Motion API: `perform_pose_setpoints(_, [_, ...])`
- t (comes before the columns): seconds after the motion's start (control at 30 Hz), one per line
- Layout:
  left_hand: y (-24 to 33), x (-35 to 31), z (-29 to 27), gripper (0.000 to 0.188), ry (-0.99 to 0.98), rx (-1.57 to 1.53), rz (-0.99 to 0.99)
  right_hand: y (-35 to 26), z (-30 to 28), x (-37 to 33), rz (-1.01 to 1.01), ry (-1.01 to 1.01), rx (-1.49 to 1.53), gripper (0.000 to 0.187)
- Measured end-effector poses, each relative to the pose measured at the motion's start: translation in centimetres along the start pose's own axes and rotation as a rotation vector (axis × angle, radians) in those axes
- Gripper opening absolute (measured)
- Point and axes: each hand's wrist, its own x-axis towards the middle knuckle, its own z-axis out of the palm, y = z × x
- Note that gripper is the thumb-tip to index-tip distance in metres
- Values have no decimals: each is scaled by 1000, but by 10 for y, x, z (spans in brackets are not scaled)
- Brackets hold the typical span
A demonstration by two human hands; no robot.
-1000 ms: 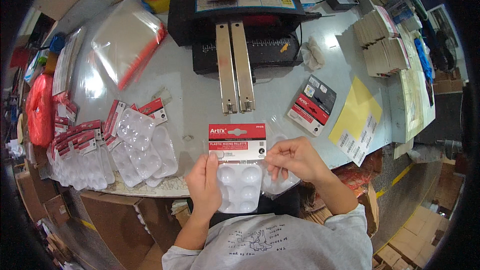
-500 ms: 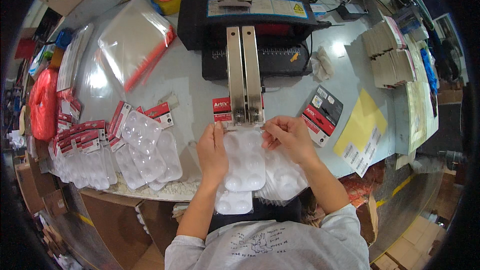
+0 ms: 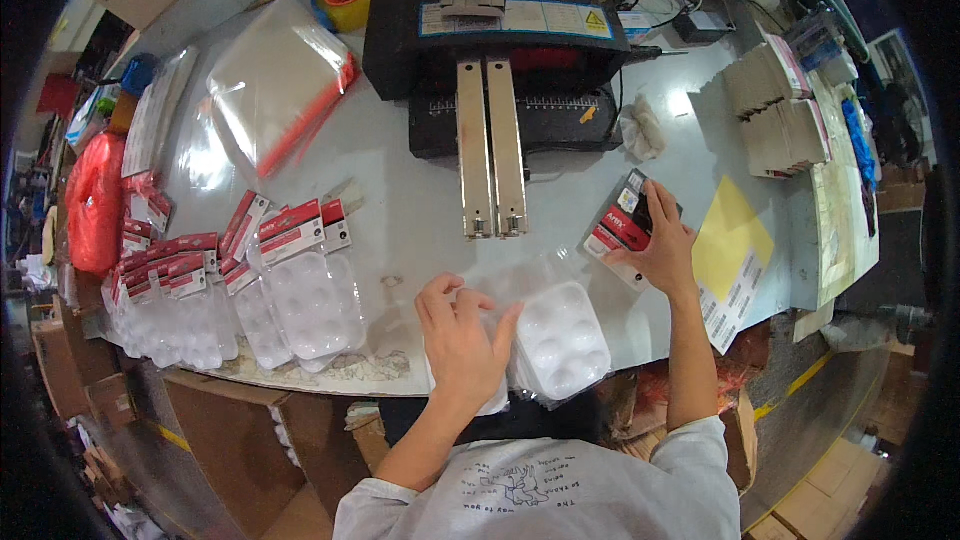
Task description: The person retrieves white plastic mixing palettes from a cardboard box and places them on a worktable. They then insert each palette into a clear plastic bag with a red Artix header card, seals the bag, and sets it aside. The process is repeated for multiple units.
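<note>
My left hand (image 3: 465,340) is at the table's front edge, thumb and fingers apart, over a white plastic paint palette mostly hidden beneath it. Just right of it lies a stack of white palettes (image 3: 562,340) in clear bags. My right hand (image 3: 660,245) grips a small stack of red and black header cards (image 3: 630,220), fingers at the far side and thumb at the near side. Beyond both hands, a black machine (image 3: 400,40) reaches toward me with two metal arms (image 3: 490,150). A carded palette pack (image 3: 315,300) tops the pile on the left.
More carded packs (image 3: 165,310) overlap at the left edge. Clear bags with red edges (image 3: 280,90) lie behind them. Yellow label sheets (image 3: 735,240) and stacks of cards (image 3: 775,110) are on the right. A crumpled cloth (image 3: 643,130) sits beside the machine.
The carded palette has left the metal arms, and a carded pack now tops the left pile. My right hand has moved right onto the header cards; my left hand has come nearer the table edge.
</note>
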Motion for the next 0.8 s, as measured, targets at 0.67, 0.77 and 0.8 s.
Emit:
perform_pose_setpoints(0.67, [14,-7,-48,22,-340,-1317,-541,7,-20,20,-61,50,9,65])
perform_pose_setpoints(0.77, [16,-5,-52,22,-292,-1218,-560,-23,-56,13,195,-61,232,56])
perform_pose_setpoints(0.8, [17,-5,-53,22,-279,-1164,-480,-37,-69,5,101,-28,445,54])
